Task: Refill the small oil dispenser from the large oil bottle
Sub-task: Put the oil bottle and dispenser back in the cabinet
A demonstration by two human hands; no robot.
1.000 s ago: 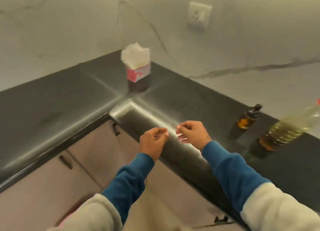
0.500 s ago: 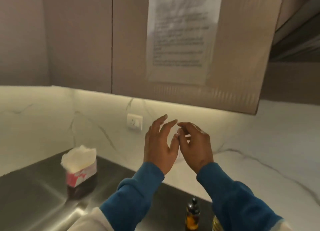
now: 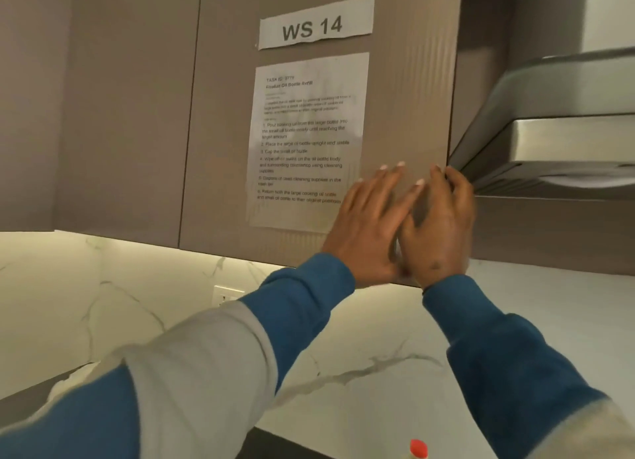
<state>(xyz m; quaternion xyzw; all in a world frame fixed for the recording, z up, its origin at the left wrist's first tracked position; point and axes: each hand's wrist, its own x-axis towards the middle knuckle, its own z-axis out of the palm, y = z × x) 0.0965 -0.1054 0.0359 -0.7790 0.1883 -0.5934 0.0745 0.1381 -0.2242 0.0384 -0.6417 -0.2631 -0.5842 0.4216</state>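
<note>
Both hands, the left hand (image 3: 366, 230) and right hand (image 3: 438, 230), are raised with fingers straight, holding nothing, before a taupe wall cabinet (image 3: 137, 115) bearing a printed white instruction sheet (image 3: 305, 142). The large oil bottle's red cap (image 3: 418, 449) peeks up at the bottom edge.

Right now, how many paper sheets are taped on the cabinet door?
2. The small WS 14 label sits near the top of the door; the instruction sheet hangs just below it, its lower right corner hidden behind the left hand.

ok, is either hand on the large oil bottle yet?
Apart. The head view shows the left hand and right hand raised before the cabinet door, holding nothing, while the bottle's red cap sits far below at the frame's bottom edge.
</note>
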